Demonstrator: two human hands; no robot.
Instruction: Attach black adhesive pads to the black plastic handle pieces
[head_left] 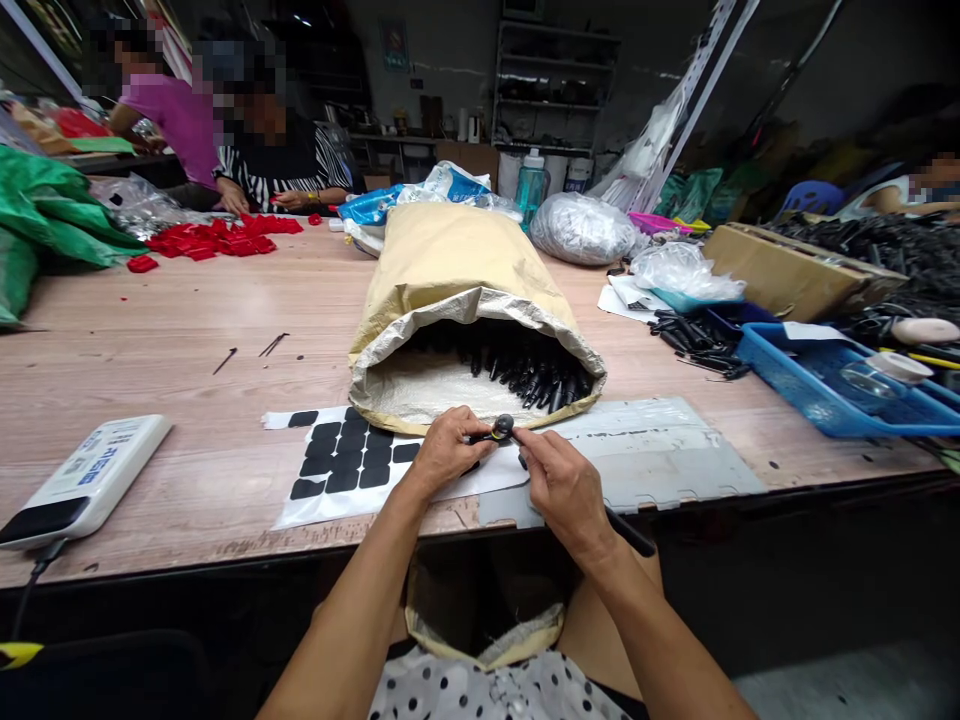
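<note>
My left hand [450, 450] pinches a small black part with a round head [502, 427] in front of the sack's mouth. The fingertips of my right hand [559, 480] touch the right side of that round head, and a black handle-like rod [628, 530] sticks out below the same palm. Under my hands lies a white sheet [334, 503] with rows of black rounded-square stickers [365, 458]. A tan sack [461, 250] lies open toward me, with many black slender pieces [551, 383] inside.
A white power bank [94, 470] with a cable sits at the left. To the right are a blue tray [847, 400], a cardboard box [795, 265] and black pieces [697, 340]. Red pieces [214, 237] lie near two people at the back left. Another open sack [487, 640] rests at my lap.
</note>
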